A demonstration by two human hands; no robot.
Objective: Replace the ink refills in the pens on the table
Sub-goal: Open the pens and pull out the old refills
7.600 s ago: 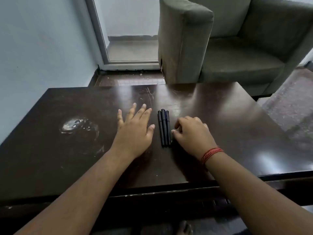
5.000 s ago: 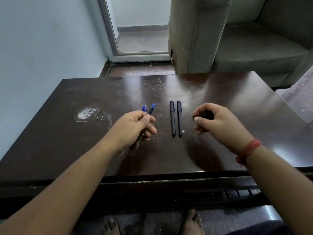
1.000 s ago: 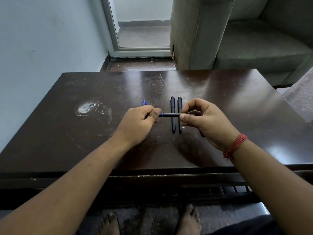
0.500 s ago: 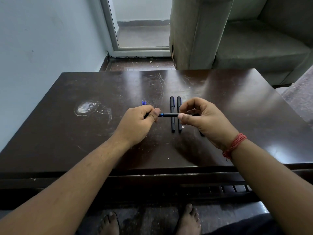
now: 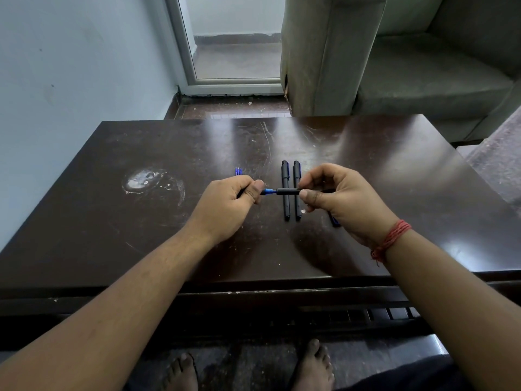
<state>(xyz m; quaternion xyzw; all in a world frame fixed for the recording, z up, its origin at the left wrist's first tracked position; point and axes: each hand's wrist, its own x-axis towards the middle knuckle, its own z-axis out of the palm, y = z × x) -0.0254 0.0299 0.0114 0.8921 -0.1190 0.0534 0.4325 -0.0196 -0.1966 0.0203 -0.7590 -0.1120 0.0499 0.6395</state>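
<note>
Hands, left (image 5: pixel 228 204) and right (image 5: pixel 338 196), pinch opposite ends of one pen (image 5: pixel 284 191) above table (image 5: pixel 141 235).

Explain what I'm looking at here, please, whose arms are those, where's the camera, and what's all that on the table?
No machine here: a person wears a camera on the head, looking down at their own arms. The left hand and right hand hold one black pen crosswise between them, a blue part showing near the left thumb. Under it, two more black pens lie side by side on the dark table. Blue refills peek out beyond the left hand. Another dark piece lies partly hidden under the right hand. A grey armchair stands behind.
</note>
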